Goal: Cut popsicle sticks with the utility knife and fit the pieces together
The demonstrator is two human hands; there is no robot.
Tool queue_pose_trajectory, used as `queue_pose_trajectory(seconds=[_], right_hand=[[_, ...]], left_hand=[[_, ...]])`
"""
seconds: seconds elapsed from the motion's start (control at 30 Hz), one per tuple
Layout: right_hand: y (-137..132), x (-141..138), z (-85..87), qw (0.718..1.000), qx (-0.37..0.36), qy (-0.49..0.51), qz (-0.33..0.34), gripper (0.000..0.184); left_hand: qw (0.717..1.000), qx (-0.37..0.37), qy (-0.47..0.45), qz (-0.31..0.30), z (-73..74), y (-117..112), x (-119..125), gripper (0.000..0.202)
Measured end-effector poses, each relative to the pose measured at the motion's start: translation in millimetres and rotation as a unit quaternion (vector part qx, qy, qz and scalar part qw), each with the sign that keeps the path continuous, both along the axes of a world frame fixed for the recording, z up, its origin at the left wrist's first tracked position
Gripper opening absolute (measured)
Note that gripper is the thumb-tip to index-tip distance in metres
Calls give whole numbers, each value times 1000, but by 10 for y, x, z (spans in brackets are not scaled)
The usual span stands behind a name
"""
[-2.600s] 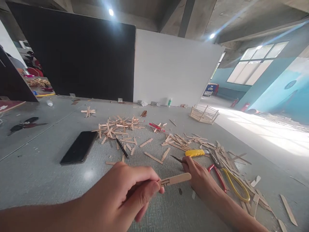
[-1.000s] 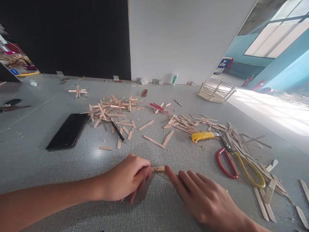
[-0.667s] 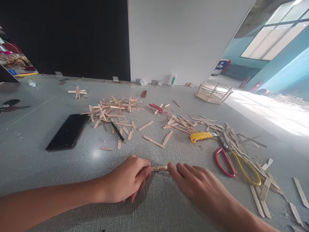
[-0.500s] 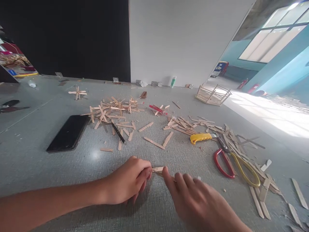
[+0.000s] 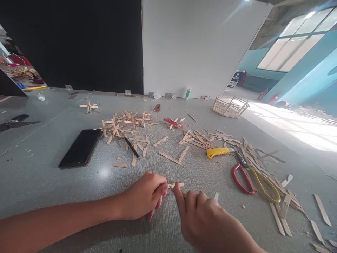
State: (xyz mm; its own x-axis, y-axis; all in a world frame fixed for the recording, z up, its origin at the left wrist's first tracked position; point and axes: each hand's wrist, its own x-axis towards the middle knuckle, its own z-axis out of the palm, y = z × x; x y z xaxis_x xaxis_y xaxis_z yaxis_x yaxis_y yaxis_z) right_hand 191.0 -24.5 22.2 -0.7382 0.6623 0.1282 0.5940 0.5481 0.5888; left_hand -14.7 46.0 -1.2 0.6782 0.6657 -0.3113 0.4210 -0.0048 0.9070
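Note:
My left hand (image 5: 149, 196) is closed, pinching a small wooden craft stick (image 5: 180, 185) low over the table. Dark carved or drawn marks show on the stick's face. Its left part is hidden by my fingers. My right hand (image 5: 207, 218) has its fingers curled, with the index fingertip against the near edge of the stick. What the curled fingers grip is mostly hidden. Past its knuckles a pale flat sliver (image 5: 216, 196) shows; I cannot tell whether it belongs to the held thing.
Loose craft sticks (image 5: 200, 137) are strewn across the grey table. A yellow-handled cutter (image 5: 218, 152) and scissors (image 5: 243, 179) lie right. A black phone (image 5: 80, 148) and black pen (image 5: 131, 147) lie left. Behind stand a stick frame (image 5: 230, 107), a glue tube (image 5: 187, 93) and a partition (image 5: 205, 49).
My right index finger has drawn back toward me and slightly left, so more of the stick's marked right end shows. The left hand keeps its pinch. The view has shifted slightly.

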Motion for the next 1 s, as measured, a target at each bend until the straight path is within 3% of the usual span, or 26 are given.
queue_pose_trajectory(seconds=[0.1,0.27,0.43,0.5,0.6,0.73,0.8,0.93,1.0], right_hand=[[61,91,-14,999,-34,33,10,43],[198,387,-93,989,-106,96,46,63],[56,68,-24,999,-19,12,40,45],[46,-69,31,1000,-18,-16,8,40],[160,-34,116,996,-86,-27,20,37],[325,232,146,985,-174,18,3,48],[308,260,112,988,-151,31,8,49],[158,110,42,999,-38,2,29,40],[115,79,28,999,-32,-13,31,42]], left_hand=[[1000,0,-1,-3,1,6,-5,33],[1000,-3,-1,-9,-24,16,-14,38],[1000,-7,-10,-5,-38,14,-3,30],[1000,-9,-13,-6,-38,14,-3,30],[1000,-9,-16,-11,-37,16,-10,31],[1000,0,-13,-13,-38,18,-17,32],[1000,-1,-12,-11,-37,19,-14,32],[1000,-10,-15,-8,-28,30,-3,31],[1000,-17,-15,-10,-24,38,0,32]])
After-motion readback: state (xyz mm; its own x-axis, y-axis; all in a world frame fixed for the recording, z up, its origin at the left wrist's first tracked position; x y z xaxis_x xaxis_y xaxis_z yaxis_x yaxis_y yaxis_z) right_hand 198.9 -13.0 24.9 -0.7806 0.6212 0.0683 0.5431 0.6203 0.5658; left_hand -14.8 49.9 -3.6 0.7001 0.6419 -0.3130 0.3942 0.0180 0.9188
